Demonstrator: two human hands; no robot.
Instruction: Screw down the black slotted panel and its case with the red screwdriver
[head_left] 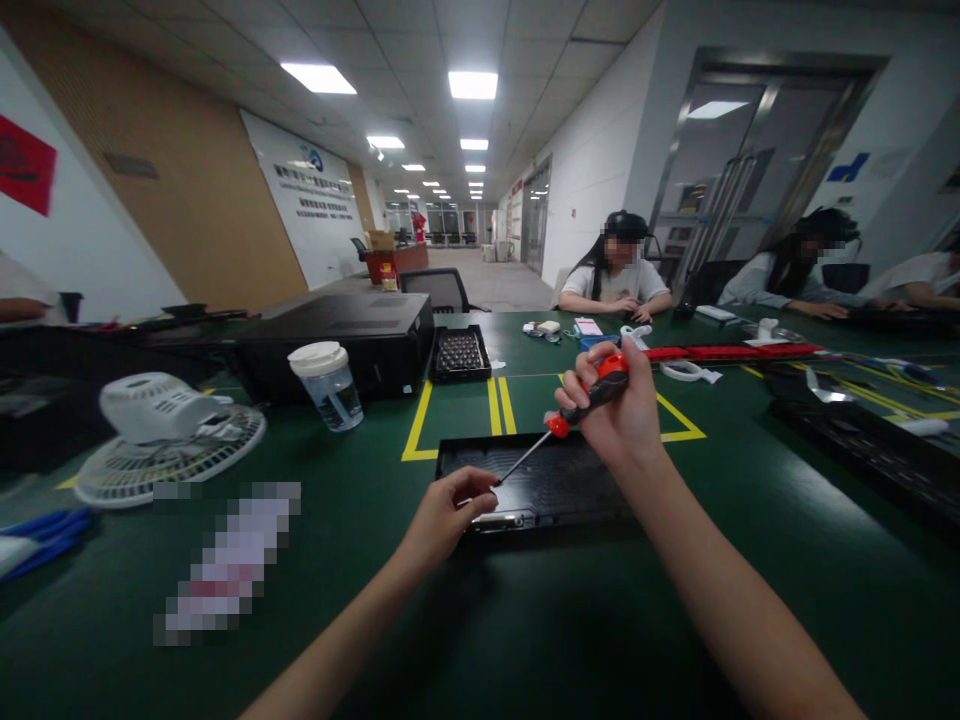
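Note:
A screwdriver (598, 392) with a red and black handle is gripped in my right hand (631, 420), its metal shaft slanting down to the left. Around the shaft's tip, the thumb and forefinger of my left hand (450, 512) are pinched together; whatever is between them is too small to make out. Beneath both hands a black rectangular panel (570, 485) with a raised rim lies flat on the green table (375, 610). Close to my left fingertips, a shiny metal strip (499, 521) sits along the panel's near edge.
To the left are a white fan (161, 425), a lidded plastic cup (328, 385) and a large black case (337, 340). Behind the panel stands a black tray (460, 354) of small parts. A tape roll (681, 370) and another black panel (862, 440) lie right. People sit across the table.

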